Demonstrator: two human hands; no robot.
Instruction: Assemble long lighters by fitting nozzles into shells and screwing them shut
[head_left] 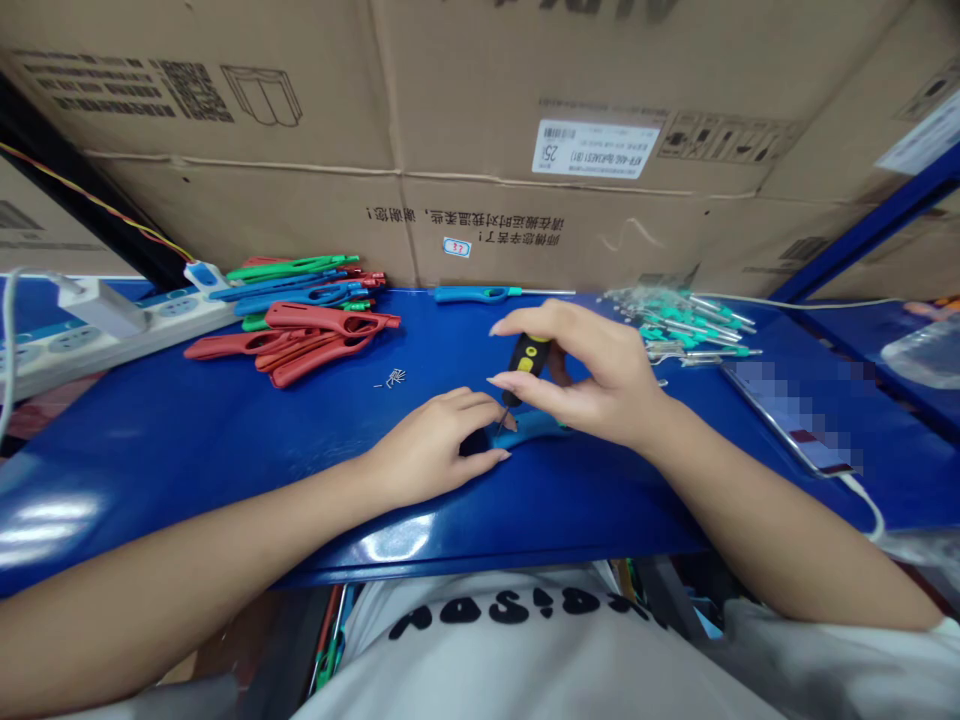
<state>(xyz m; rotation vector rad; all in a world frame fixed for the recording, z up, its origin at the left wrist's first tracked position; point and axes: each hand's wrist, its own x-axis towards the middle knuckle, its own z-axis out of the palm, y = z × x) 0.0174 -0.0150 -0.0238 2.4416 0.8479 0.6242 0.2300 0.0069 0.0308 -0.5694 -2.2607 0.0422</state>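
My right hand (592,375) is closed around the black and yellow handle of a screwdriver (525,362), held tilted with its thin shaft pointing down. The tip meets a blue lighter casing (531,428) lying flat on the table. My left hand (442,445) grips the casing's left end between thumb and fingers, hiding part of it. Beyond my left hand lies a small heap of screws (395,377). Red lighter casings (330,340) are piled with blue and green ones at the left. One blue lighter with a metal rod (472,294) rests at the back.
A white power strip (180,310) with a plugged-in charger (101,305) stands at the left. At the right are metal rods with green parts (694,325) and a phone (787,415) on a cable. A large cardboard box (300,190) walls off the back of the blue table (225,460).
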